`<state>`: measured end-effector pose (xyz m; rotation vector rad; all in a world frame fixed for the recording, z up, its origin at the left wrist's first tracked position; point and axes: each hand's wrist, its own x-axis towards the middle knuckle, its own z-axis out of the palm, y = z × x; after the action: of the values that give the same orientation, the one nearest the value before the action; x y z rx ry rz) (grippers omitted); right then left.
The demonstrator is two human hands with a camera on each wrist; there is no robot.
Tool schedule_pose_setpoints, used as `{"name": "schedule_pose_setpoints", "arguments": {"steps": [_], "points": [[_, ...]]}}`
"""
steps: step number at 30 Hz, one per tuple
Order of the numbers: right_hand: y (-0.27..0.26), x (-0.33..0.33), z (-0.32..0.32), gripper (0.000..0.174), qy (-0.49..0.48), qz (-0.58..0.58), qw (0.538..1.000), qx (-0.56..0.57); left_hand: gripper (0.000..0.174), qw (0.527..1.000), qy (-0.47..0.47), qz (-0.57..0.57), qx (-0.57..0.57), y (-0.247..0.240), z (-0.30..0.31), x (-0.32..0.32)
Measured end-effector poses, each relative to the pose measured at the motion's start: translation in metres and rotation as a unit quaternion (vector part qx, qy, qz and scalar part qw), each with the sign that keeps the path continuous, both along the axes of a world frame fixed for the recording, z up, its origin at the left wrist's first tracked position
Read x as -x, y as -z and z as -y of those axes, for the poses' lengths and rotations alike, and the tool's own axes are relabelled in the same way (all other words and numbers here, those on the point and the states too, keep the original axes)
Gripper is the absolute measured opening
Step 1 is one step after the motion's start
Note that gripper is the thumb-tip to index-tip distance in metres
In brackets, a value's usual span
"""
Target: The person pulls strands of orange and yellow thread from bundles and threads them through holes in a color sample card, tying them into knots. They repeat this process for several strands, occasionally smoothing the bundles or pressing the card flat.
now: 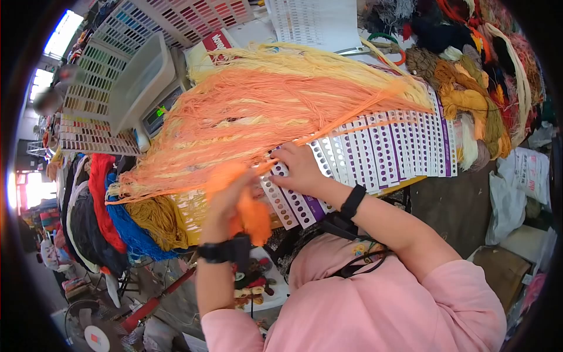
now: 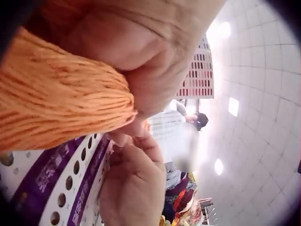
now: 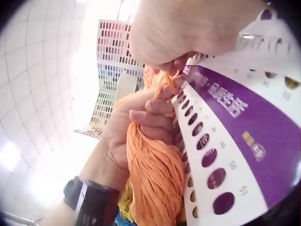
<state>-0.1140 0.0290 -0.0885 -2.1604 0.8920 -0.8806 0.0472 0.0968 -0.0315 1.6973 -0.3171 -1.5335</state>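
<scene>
My left hand (image 1: 226,196) grips a bunched skein of orange yarn (image 3: 155,174), with its curled fingers round the gathered top while the loose strands hang below. Close against it, my right hand (image 1: 300,167) pinches orange strands (image 3: 167,82) between thumb and fingers. In the left wrist view the fingertips of both hands meet at the narrow end of the skein. Behind the hands spreads a wide layer of orange yarn (image 1: 252,105) over pale yellow yarn (image 1: 305,56). White and purple cards with rows of holes (image 1: 375,146) lie under and beside the hands.
A scale (image 1: 155,117) with a white tray (image 1: 138,88) stands at the back left, near colour charts (image 1: 193,20). Red-handled scissors (image 1: 399,57) lie at the back. Brown and ochre skeins (image 1: 463,88) are heaped right; red, blue and mustard skeins (image 1: 155,220) hang left.
</scene>
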Motion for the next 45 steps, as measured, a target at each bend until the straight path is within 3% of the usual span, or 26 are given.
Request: {"name": "schedule_pose_setpoints", "arguments": {"steps": [1,2,3,4,6,7,9,11,12,14,15,17,20,23,24,25,26,27,30,32,34,37,38,42,45], "points": [[-0.003,-0.002,-0.003,0.031,0.014,-0.040,0.999,0.033,0.016,0.999,-0.024,-0.012,0.029,-0.013,-0.012,-0.026],[-0.002,-0.002,-0.004,0.039,-0.001,-0.085,0.996,-0.013,0.017,0.997,-0.049,-0.024,0.058,-0.025,-0.028,-0.060],[-0.003,-0.004,-0.004,0.039,0.014,-0.079,0.997,-0.012,0.013,0.989,-0.123,-0.033,0.076,-0.038,-0.045,-0.094],[-0.004,-0.006,-0.004,0.038,0.028,-0.074,0.997,-0.012,0.012,0.977,-0.179,0.033,0.109,-0.061,-0.057,-0.113],[-0.003,-0.009,-0.005,0.038,0.047,-0.079,0.996,-0.005,0.007,0.946,-0.238,0.090,0.203,-0.074,-0.092,-0.172],[-0.002,-0.012,-0.004,0.038,0.051,-0.089,0.995,0.002,0.009,0.913,-0.341,-0.006,0.226,-0.072,-0.109,-0.209],[-0.002,-0.014,-0.005,0.038,0.038,-0.087,0.995,0.000,0.013,0.871,-0.434,0.099,0.209,-0.076,-0.134,-0.228],[-0.002,-0.006,-0.001,0.038,0.015,-0.069,0.997,-0.018,0.018,0.913,-0.338,0.033,0.227,-0.082,-0.140,-0.199],[0.005,0.000,0.005,0.038,-0.001,0.006,1.000,0.005,0.023,0.910,-0.310,0.091,0.259,-0.072,-0.134,-0.172],[-0.017,0.025,0.020,0.035,0.017,0.021,0.992,-0.120,0.026,0.937,-0.253,0.074,0.228,-0.071,-0.123,-0.104],[-0.029,0.037,0.030,0.034,0.025,0.025,0.983,-0.181,0.026,0.954,-0.194,-0.002,0.227,-0.057,-0.130,-0.092],[-0.039,0.051,0.061,0.025,0.121,-0.036,0.986,-0.108,0.028,0.956,-0.221,-0.119,0.154,-0.041,-0.134,-0.054],[-0.047,0.048,0.100,0.017,0.089,-0.306,0.948,-0.008,0.027,0.937,-0.172,-0.248,0.174,-0.027,-0.128,-0.022],[-0.051,0.026,0.140,0.022,-0.007,-0.375,0.924,-0.079,0.026,0.932,-0.150,-0.274,0.185,-0.047,-0.115,0.006],[-0.058,0.017,0.149,0.022,-0.009,-0.224,0.963,-0.152,0.026,0.933,-0.147,-0.272,0.183,-0.056,-0.110,0.012],[-0.063,0.009,0.154,0.022,-0.012,-0.069,0.972,-0.223,0.027,0.931,-0.134,-0.276,0.198,-0.061,-0.106,0.016],[-0.089,0.003,0.146,0.022,-0.021,0.129,0.953,-0.274,0.027,0.928,-0.122,-0.281,0.212,-0.063,-0.103,0.020],[-0.115,0.001,0.134,0.021,-0.028,0.321,0.892,-0.316,0.027,0.925,-0.109,-0.287,0.224,-0.064,-0.099,0.025],[-0.116,0.014,0.101,0.022,-0.058,0.337,0.886,-0.313,0.032,0.928,-0.130,-0.233,0.261,-0.058,-0.085,0.047],[-0.087,0.028,0.059,0.015,-0.080,0.215,0.925,-0.304,0.036,0.928,-0.130,-0.202,0.285,-0.068,-0.072,0.064],[-0.082,0.042,0.015,0.008,-0.101,0.135,0.895,-0.413,0.043,0.923,-0.116,-0.201,0.306,-0.067,-0.064,0.073],[-0.110,0.043,-0.031,0.010,-0.123,0.190,0.808,-0.544,0.045,0.922,-0.127,-0.200,0.307,-0.068,-0.057,0.091],[-0.118,0.043,-0.039,0.009,-0.129,0.196,0.793,-0.563,0.048,0.906,-0.064,-0.269,0.321,-0.059,-0.057,0.089],[-0.110,0.057,-0.043,0.007,-0.130,0.303,0.718,-0.613,0.056,0.899,-0.060,-0.285,0.327,-0.065,-0.060,0.096],[-0.115,0.068,-0.043,0.007,-0.131,0.319,0.703,-0.622,0.049,0.920,-0.135,-0.224,0.291,-0.072,-0.063,0.110]]}}
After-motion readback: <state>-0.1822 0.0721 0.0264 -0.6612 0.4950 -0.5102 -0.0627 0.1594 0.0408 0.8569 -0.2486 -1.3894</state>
